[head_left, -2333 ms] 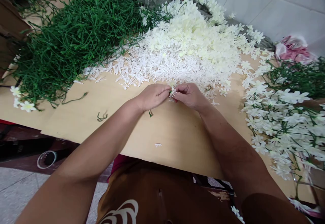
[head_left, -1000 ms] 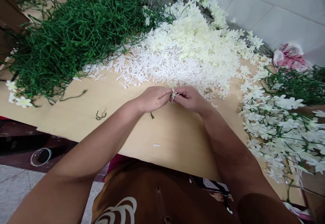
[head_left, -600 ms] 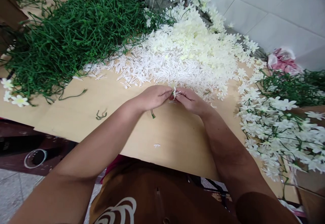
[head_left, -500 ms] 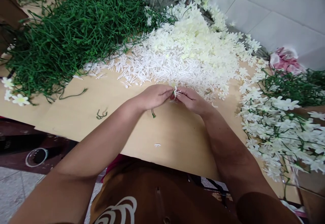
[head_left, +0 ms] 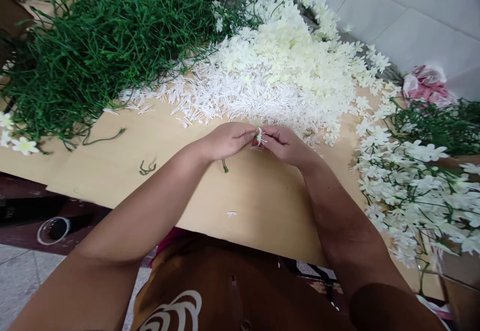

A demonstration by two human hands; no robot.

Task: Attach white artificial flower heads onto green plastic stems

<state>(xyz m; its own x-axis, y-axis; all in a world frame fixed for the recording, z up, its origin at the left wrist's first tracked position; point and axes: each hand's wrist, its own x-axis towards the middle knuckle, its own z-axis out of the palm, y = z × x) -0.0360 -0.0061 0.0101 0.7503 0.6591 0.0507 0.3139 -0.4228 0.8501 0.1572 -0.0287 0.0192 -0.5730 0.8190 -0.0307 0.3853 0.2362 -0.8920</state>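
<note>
My left hand (head_left: 229,141) and my right hand (head_left: 284,145) meet over the board, fingertips pinched together. Between them shows a small white artificial flower (head_left: 258,135), with thin white strands about it. A green plastic stem (head_left: 225,166) pokes out below my left hand; most of it is hidden by the fingers. My right fingers close on the flower's right side. Just beyond my hands lies a heap of thin white stamen-like pieces (head_left: 232,93), with a pile of loose cream-white blossoms (head_left: 292,46) behind it.
Green stems (head_left: 123,41) are heaped at the back left. Stemmed white flowers (head_left: 420,186) lie at the right edge. A few stem bits (head_left: 147,167) and a white scrap (head_left: 232,214) rest on the tan board (head_left: 262,221). Behind stands a tiled wall (head_left: 405,26).
The view has shifted slightly. Both hands remain together around the flower; my right fingers have changed their pinch a little, with the thumb more bent.
</note>
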